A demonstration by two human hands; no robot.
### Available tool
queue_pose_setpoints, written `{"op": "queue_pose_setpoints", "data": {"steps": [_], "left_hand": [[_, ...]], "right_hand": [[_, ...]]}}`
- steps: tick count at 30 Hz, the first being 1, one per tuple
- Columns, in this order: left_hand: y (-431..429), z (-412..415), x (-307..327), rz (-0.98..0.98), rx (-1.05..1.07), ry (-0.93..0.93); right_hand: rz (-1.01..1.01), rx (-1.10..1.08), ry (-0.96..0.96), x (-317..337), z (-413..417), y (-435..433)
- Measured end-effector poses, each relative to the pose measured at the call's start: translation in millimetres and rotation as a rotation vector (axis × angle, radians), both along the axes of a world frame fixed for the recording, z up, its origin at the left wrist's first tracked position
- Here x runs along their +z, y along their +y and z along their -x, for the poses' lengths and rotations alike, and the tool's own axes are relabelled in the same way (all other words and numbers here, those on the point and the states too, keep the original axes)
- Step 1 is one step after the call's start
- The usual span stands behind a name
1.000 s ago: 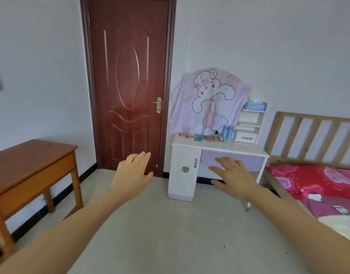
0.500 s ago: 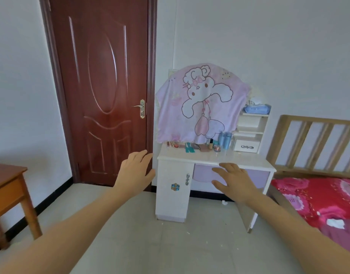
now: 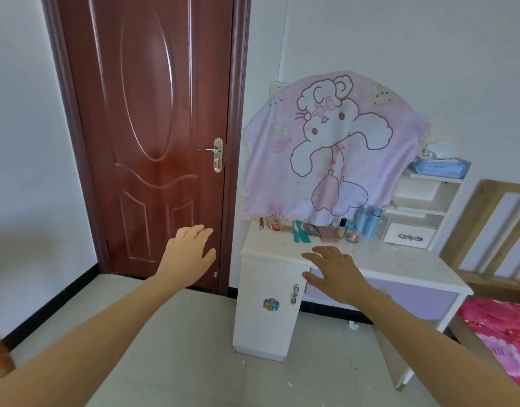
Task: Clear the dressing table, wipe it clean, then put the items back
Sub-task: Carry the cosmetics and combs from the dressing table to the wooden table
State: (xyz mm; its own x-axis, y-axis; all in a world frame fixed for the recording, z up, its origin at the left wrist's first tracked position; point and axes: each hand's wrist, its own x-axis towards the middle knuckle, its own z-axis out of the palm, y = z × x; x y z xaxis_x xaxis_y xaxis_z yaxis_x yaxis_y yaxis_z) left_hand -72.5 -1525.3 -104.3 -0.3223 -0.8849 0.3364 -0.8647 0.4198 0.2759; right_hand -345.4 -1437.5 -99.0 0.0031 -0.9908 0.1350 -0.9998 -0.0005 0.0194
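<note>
Along the back of the white dressing-table worktop [image 3: 399, 261] stand small cosmetic jars and bottles [image 3: 367, 220], so the empty, open-fingered left hand [image 3: 188, 251] and right hand [image 3: 335, 274] should probably lift each one upright.

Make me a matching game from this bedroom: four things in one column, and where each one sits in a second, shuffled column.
Things
1. pack of wipes
2. blue bottles
3. pink cartoon cloth
4. blue knob

Places
A. on the cabinet front, below the tabletop
B. on the top shelf
C. draped behind the cosmetics
D. standing on the tabletop, beside the small drawer

Pairs: 1-B, 2-D, 3-C, 4-A
</note>
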Motion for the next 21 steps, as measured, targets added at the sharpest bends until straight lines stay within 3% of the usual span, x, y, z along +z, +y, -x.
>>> {"op": "queue_pose_setpoints", "data": {"steps": [5,12,21], "left_hand": [[-98,44,-2,-0.034,-0.046,0.059],[-179,107,-71,-0.215,-0.120,0.003],[-314,209,-58,-0.147,-0.094,0.031]], "right_hand": [[0.050,-0.098,-0.107,-1,38,-84],[-0.126,-0.187,-0.209,-69,91,-151],[-0.093,-0.153,-0.317,-82,179,-299]]}}
